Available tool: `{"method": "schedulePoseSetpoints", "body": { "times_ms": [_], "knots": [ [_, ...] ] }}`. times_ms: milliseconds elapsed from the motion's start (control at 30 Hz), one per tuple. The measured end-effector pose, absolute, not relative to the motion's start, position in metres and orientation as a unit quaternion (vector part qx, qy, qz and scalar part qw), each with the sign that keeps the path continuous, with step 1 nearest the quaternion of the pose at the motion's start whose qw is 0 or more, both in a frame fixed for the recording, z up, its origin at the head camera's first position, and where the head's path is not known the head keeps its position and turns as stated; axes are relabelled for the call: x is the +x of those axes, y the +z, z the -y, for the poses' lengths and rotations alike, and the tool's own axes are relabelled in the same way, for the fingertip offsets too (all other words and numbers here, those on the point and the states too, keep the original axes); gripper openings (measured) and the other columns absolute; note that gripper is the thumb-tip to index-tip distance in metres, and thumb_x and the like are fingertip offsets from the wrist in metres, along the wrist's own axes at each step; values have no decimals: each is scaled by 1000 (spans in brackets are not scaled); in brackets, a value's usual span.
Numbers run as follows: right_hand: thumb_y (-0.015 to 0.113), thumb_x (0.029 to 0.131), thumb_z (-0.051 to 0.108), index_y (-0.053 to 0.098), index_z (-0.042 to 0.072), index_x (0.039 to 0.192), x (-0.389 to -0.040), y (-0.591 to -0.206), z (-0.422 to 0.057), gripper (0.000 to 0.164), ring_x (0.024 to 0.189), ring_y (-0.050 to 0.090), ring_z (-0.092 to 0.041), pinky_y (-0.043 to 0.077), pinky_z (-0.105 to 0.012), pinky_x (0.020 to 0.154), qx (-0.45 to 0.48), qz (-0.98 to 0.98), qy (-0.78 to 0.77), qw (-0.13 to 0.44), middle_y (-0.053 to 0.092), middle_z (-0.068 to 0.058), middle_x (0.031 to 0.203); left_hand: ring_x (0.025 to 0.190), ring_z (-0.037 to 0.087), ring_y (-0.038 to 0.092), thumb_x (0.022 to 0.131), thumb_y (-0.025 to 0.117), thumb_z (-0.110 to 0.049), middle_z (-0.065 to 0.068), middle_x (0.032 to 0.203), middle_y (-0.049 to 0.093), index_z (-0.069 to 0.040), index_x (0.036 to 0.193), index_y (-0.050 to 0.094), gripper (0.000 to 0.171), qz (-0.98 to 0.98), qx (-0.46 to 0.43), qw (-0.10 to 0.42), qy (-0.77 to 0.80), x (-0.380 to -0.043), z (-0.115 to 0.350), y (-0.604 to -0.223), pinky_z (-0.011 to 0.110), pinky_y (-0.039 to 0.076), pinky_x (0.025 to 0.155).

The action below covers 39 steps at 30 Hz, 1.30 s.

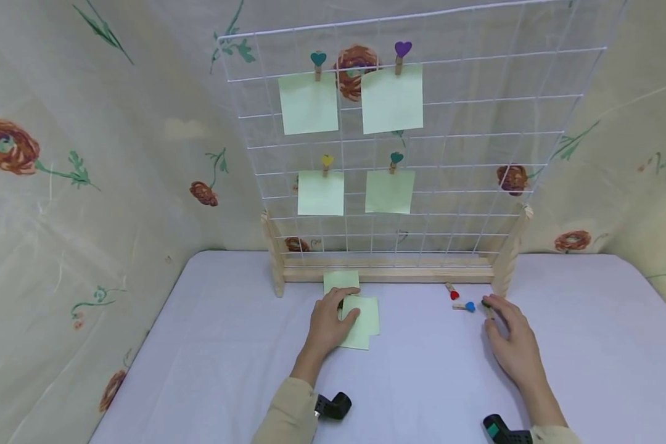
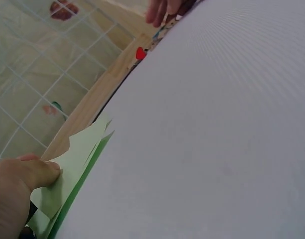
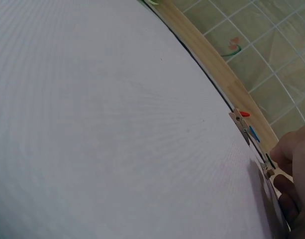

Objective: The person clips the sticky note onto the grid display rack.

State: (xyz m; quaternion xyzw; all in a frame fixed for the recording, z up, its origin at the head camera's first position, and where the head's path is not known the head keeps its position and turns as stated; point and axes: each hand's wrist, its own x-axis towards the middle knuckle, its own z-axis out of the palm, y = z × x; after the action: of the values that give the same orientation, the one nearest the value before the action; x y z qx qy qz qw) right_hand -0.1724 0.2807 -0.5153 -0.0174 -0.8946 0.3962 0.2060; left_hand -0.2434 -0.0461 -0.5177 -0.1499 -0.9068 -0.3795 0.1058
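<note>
My left hand (image 1: 332,320) rests on a loose pile of pale green paper notes (image 1: 372,317). Its thumb lies over the near notes while the index finger reaches across the far one. In the left wrist view the thumb presses on the overlapping notes (image 2: 82,149). At the right, my right hand (image 1: 515,342) pinches a small wooden clothespin (image 3: 267,169) with a dark green heart between index finger and thumb, close over the table. Beside it lie a clothespin with a blue heart (image 1: 466,306) and one with a red heart (image 1: 452,292).
A white wire grid (image 1: 460,132) on a wooden stand (image 1: 388,274) rises behind the hands. Several pale green notes (image 1: 393,102) hang on it from heart clothespins (image 1: 402,52). Floral cloth (image 1: 116,246) surrounds the white table (image 1: 211,345).
</note>
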Motion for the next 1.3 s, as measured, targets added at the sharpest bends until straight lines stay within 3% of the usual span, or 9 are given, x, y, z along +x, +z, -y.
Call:
{"method": "schedulePoseSetpoints", "body": {
  "times_ms": [200,367,500,733,1000,1300],
  "knots": [
    [46,88,10,45,15,128,-175,-513,-281,40,125,33,-38,24,-56,98,-34,903,381,194,41,-14,134,88,8,50,80,64,-23,-10,102,60,-34,112,56,34,875,-145,114,-448,-244,48,-518,33,36,81],
    [47,87,7,43,13,129,-178,-512,-280,42,110,45,-35,32,-55,90,-44,907,373,189,42,-17,131,81,8,49,81,62,-33,-10,90,60,-37,102,60,22,847,-122,119,-504,-245,49,-516,31,37,80],
    [47,87,7,42,10,130,-180,-512,-279,44,100,47,-31,35,-52,82,-44,912,366,183,41,-21,130,83,9,51,80,61,-39,-10,90,62,-31,93,62,16,806,-124,109,-568,-245,49,-513,29,40,77],
    [46,88,14,37,6,133,-184,-509,-280,46,98,44,-33,28,-50,76,-52,925,348,144,37,-25,128,97,11,54,82,62,-20,-1,96,63,-16,92,62,11,763,-139,44,-630,-228,45,-486,36,39,90],
    [44,89,20,40,4,131,-187,-507,-282,45,87,47,-30,27,-42,68,-65,935,317,147,37,-25,122,95,14,58,82,62,-15,9,94,65,-7,95,61,15,741,-165,55,-648,-229,44,-485,25,46,76],
    [46,88,15,52,2,119,-188,-508,-282,34,81,47,-26,26,-38,65,-60,938,303,154,37,-27,121,92,15,58,82,61,-13,12,95,64,-5,95,60,15,740,-172,51,-648,-228,44,-485,23,46,71]
  ]
}}
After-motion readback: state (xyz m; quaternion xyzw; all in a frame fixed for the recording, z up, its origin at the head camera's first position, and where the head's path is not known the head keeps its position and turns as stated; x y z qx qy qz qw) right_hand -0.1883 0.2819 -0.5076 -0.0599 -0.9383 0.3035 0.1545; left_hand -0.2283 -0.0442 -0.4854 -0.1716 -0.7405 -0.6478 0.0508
